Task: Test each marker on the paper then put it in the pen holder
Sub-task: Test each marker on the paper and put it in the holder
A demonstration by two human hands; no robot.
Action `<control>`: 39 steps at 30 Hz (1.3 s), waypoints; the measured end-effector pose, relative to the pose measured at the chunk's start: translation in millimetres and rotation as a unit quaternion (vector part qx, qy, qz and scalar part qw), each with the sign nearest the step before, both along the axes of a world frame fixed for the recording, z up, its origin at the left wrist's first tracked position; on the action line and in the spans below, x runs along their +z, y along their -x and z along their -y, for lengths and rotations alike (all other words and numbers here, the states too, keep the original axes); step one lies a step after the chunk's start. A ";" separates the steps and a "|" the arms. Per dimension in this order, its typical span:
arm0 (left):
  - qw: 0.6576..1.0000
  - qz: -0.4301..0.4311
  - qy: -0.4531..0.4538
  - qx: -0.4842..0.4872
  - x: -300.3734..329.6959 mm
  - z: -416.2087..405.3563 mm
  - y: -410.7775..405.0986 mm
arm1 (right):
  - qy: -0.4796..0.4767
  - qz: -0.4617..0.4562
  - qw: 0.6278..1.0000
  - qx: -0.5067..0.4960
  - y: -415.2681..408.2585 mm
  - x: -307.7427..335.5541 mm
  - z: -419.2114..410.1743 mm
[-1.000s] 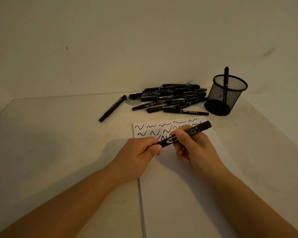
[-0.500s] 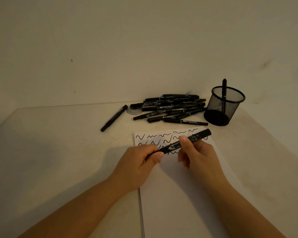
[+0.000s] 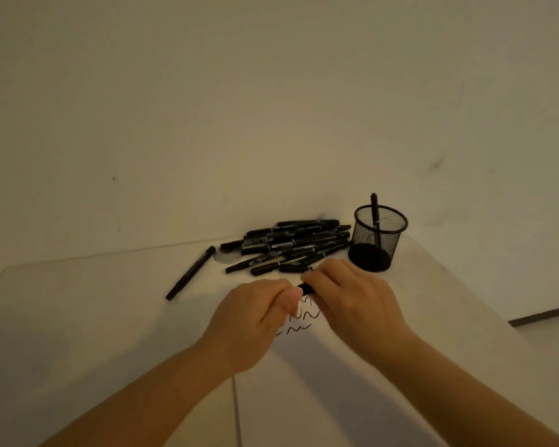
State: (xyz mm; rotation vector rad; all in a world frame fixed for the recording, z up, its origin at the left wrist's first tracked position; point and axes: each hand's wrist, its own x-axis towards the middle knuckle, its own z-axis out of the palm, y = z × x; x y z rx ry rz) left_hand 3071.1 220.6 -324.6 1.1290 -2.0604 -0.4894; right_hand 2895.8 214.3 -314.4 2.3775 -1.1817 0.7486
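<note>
Writing: black squiggles on paper (image 3: 304, 382); marker print unreadable.
Marker (image 3: 305, 289): frame centre, mostly hidden; axis unclear.
Left hand (image 3: 255, 321): curled, pinching marker's end.
Right hand (image 3: 352, 304): curled round marker.
Pen holder (image 3: 377, 238): right of centre, one marker upright inside.

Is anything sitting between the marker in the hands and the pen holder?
Nothing visible blocks it. The marker, held between left hand and right hand, has open air up to the pen holder. One marker already stands inside; the marker pile lies left of that path.

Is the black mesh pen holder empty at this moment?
No, one marker already stands upright inside the pen holder, its top rising above the rim.
</note>
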 end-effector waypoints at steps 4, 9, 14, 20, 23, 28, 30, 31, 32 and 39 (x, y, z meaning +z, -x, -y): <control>0.999 0.029 -0.015 0.007 20.9 43.7 -2.0 | -0.026 0.160 0.985 -0.067 31.0 42.3 33.3; 0.976 0.177 -0.071 0.101 12.9 124.5 -12.2 | 0.001 0.314 0.943 -0.108 71.8 61.8 74.7; 0.960 0.237 -0.059 0.138 -13.5 166.8 -18.1 | -0.051 0.326 0.933 -0.144 84.6 44.7 102.3; 0.948 0.282 -0.008 0.147 -36.2 186.4 -13.6 | -0.109 0.281 0.938 -0.172 88.5 27.8 120.0; 0.946 0.288 0.004 0.150 -40.2 192.2 -9.7 | -0.134 0.252 0.941 -0.183 89.4 19.3 125.7; 0.951 0.275 -0.010 0.144 -40.8 200.3 -6.8 | -0.158 0.251 0.935 -0.193 84.9 13.1 130.8; 0.951 0.276 -0.015 0.141 -41.0 201.7 -6.7 | -0.154 0.254 0.935 -0.194 84.2 11.3 132.5; 0.951 0.276 -0.018 0.140 -41.9 202.6 -6.9 | -0.154 0.259 0.933 -0.196 84.3 10.1 132.8; 0.951 0.275 -0.021 0.139 -42.9 203.5 -7.2 | -0.155 0.263 0.931 -0.199 84.6 9.0 132.9; 0.960 0.224 0.038 0.165 -40.5 201.7 -7.0 | -0.123 0.240 0.934 -0.234 87.0 7.6 127.9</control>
